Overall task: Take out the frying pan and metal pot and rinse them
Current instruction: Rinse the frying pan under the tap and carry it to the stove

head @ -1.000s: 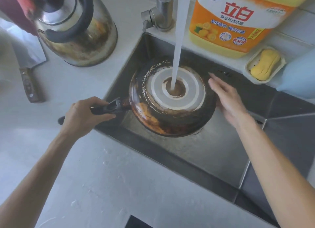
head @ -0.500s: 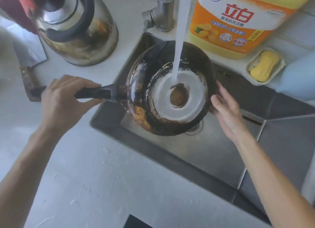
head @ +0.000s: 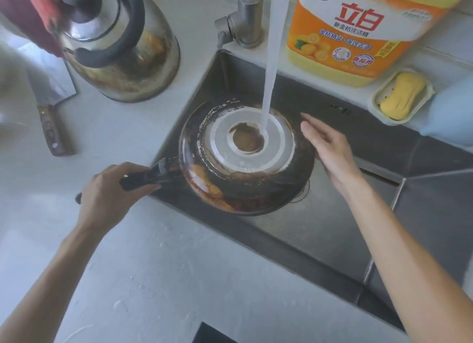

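Blackened and upside down, the frying pan (head: 245,160) sits over the sink (head: 320,230) under running water (head: 268,73), so 1 of 2 rinses looks underway. The left hand (head: 112,191) grips its handle; the right hand (head: 330,148), fingers straight, rests against its rim. The metal pot (head: 122,43) waits on the counter, partly cut off.

2 hands (head: 112,189), 1 pan (head: 245,160), 1 kettle (head: 120,48), 1 knife (head: 51,112), 1 soap (head: 401,95).
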A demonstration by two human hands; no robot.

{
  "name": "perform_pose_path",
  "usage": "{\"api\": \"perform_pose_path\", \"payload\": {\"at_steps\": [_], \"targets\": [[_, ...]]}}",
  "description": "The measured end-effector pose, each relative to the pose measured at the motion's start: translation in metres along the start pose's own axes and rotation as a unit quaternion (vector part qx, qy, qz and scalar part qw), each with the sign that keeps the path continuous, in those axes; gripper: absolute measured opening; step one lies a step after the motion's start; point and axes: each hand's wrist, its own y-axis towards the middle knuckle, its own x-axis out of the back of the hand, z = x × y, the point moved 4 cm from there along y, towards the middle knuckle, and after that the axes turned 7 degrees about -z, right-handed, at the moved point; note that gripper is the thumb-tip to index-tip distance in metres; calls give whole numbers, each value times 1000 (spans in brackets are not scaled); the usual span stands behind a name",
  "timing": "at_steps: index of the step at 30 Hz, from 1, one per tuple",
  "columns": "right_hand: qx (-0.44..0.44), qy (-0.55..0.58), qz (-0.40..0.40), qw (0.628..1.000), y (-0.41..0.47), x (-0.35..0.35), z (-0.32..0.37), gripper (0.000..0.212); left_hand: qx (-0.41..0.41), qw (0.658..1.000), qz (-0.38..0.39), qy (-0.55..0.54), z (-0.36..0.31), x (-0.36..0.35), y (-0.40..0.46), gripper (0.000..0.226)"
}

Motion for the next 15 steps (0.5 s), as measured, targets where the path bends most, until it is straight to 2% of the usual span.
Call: {"api": "perform_pose_path", "payload": {"at_steps": [3,8,10,12,14,15], "targets": [[36,-7,3,999,-3,9,13,44,20,1000,2,-16,2,-10,3,43],[59,82,40,994,-11,23,18,57,-14,999,-29,-2,-7,-7,12,43],[54,98,53,992,-14,25,9,63,-62,996,-70,16,-13,4,14,36],[33,118,59,991,-19,24,-7,61,-153,979,-127,38,-20,18,17,22],[12,134,61,989,-23,19,-25,53,-231,960,-150,57,-12,27,20,26],[-3,141,58,988,-26,16,-35,50,-239,960,-136,56,0,31,25,28]]}}
